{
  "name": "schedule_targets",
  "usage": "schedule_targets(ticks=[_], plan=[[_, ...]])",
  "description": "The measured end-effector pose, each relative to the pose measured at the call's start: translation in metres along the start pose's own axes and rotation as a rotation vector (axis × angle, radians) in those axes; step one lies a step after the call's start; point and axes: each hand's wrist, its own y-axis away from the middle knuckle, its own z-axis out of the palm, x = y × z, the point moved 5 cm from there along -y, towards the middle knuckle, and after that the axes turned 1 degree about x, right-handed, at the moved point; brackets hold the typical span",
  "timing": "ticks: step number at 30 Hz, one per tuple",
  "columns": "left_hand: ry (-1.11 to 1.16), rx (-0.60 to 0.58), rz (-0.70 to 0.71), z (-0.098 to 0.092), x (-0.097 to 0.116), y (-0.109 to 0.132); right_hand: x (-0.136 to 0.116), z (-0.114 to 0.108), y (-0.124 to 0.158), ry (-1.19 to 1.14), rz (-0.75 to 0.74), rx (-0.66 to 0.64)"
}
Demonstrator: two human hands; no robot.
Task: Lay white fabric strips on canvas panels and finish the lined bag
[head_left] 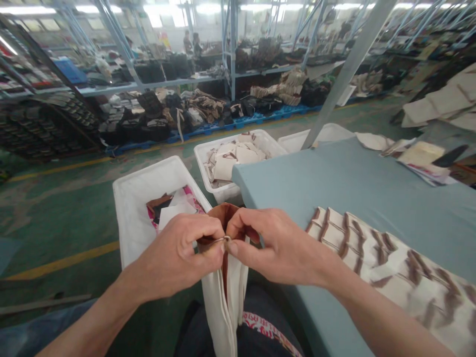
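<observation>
My left hand and my right hand meet in front of me, both closed in a pinch on one cream fabric piece with a brown top edge. It hangs down between my hands over my lap. A small metal ring or clip shows between my fingertips. To the right of my right hand a row of overlapping cream and brown fabric pieces lies on the grey-blue table.
A white bin with brown, white and pink scraps stands on the green floor at my left. Two more white bins with cream pieces sit behind the table's corner. A slanted metal post rises from the table. Shelves of dark goods fill the background.
</observation>
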Motion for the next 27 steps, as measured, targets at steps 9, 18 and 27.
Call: schedule_targets(ticks=[9, 18, 27], plan=[[0.255, -0.148, 0.014, 0.009, -0.009, -0.006, 0.007, -0.006, -0.001, 0.077, -0.145, 0.027], [0.435, -0.063, -0.129, 0.028, -0.039, -0.013, 0.028, -0.003, -0.005, -0.108, -0.076, 0.137], [0.395, 0.104, -0.138, 0.053, -0.046, -0.018, 0.048, 0.026, 0.033, -0.104, 0.454, 0.373]])
